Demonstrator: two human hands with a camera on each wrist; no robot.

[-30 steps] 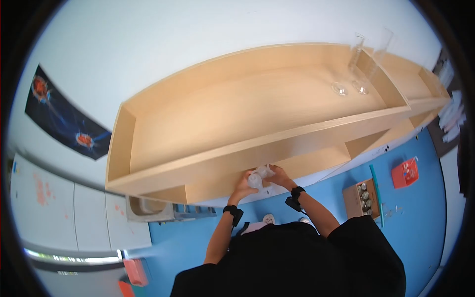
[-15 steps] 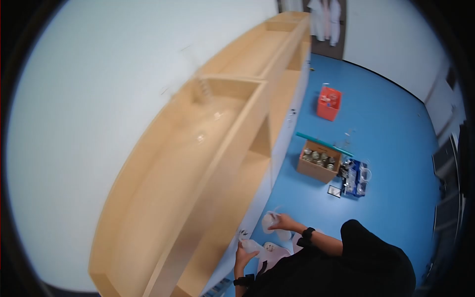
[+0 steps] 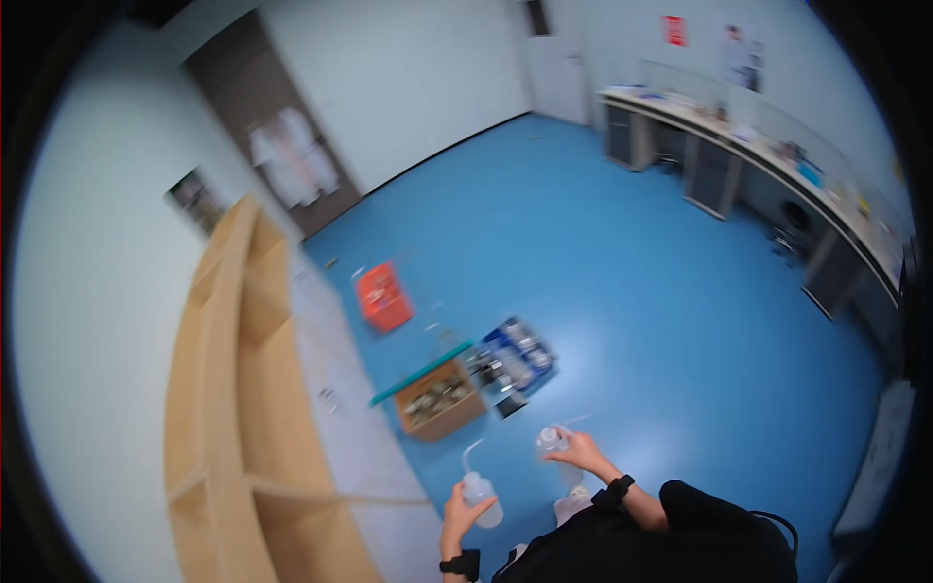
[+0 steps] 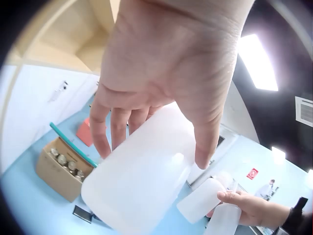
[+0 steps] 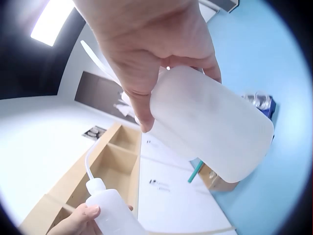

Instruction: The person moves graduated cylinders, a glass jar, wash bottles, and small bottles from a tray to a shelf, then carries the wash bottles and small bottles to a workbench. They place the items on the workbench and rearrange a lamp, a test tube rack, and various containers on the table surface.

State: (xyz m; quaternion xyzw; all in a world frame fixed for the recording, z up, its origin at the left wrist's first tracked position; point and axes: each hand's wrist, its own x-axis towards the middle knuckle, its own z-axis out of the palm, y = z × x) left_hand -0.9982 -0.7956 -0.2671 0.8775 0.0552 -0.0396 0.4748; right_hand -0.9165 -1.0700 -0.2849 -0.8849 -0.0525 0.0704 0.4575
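My left hand grips a translucent white squeeze bottle with a bent spout; in the left wrist view the thumb and fingers lie on opposite sides of its body. To its right, my right hand holds two similar bottles, seen apart in the left wrist view, one beside the other. The right wrist view has one bottle in front, partly covering the second. Both hands are in the air above the blue floor.
Wooden shelving above white cabinets runs along the left. On the floor stand a cardboard box of glass bottles, a teal bar across it, a red bin and a blue crate. Desks line the far right.
The view has swung right, away from the shelf to the open floor and desks. My hands, close together at the shelf edge earlier, are now apart, with bottles still held in both.
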